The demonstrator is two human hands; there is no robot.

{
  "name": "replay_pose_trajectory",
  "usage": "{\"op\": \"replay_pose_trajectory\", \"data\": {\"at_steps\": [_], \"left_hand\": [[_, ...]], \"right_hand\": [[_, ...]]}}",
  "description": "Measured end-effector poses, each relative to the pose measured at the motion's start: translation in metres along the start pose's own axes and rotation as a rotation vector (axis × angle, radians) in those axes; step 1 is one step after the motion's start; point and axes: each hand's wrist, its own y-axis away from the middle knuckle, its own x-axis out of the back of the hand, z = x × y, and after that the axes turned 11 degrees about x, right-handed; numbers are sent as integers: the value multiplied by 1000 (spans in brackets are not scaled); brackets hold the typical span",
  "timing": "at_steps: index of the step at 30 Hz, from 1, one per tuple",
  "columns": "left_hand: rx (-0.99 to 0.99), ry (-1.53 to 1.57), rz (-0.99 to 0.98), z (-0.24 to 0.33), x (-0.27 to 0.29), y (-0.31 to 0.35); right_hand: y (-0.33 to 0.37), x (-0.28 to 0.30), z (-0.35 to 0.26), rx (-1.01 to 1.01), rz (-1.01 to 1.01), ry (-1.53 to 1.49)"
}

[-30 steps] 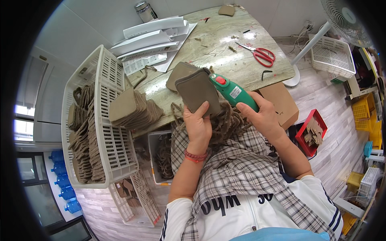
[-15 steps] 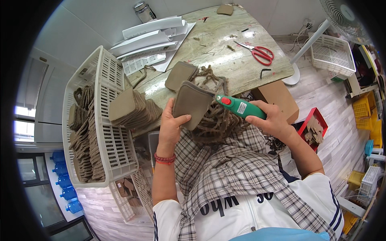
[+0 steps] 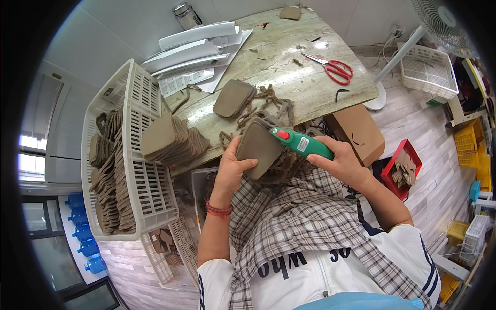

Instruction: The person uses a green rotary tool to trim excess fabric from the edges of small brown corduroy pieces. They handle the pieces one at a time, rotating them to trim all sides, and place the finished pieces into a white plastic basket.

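My left hand [image 3: 230, 168] grips a flat brown shoe-sole-shaped piece [image 3: 258, 146] by its lower edge, held over my lap. My right hand [image 3: 341, 161] holds a green hand tool with a red button [image 3: 301, 143], its tip touching the top edge of the piece. Rope-like brown strands [image 3: 274, 106] trail from under the piece onto the table. Another brown piece [image 3: 233, 98] lies flat on the table just beyond.
A white slatted basket [image 3: 150, 181] at my left holds several stacked brown pieces [image 3: 173, 138]. Red scissors [image 3: 336, 68] lie on the marbled table [image 3: 289, 57], white papers [image 3: 194, 49] at the back. A cardboard box [image 3: 356, 126], a red bin [image 3: 403, 168] and a fan stand [image 3: 398, 57] stand to my right.
The brown piece and the green tool have dropped lower and toward my lap. My left hand has shifted its grip to the piece's lower left edge.
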Motion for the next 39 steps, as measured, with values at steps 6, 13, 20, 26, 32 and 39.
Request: {"op": "replay_pose_trajectory", "data": {"at_steps": [6,13,20,26,32,39], "left_hand": [[55,-43,-37,5,-1,5],[60,-418,-64,21,29,5],[-171,-4,198,9,35,9],[-129,136,143,3,43,9],[-110,-9,140,10,41,11],[-66,-99,56,13,30,12]], "right_hand": [[-6,-2,2,-53,-23,-101],[-5,15,2,-253,-171,-293],[-3,17,7,-260,-212,-303],[-5,14,8,-255,-240,-324],[-5,16,6,-190,-263,-233],[0,13,12,-14,-254,-76]]}}
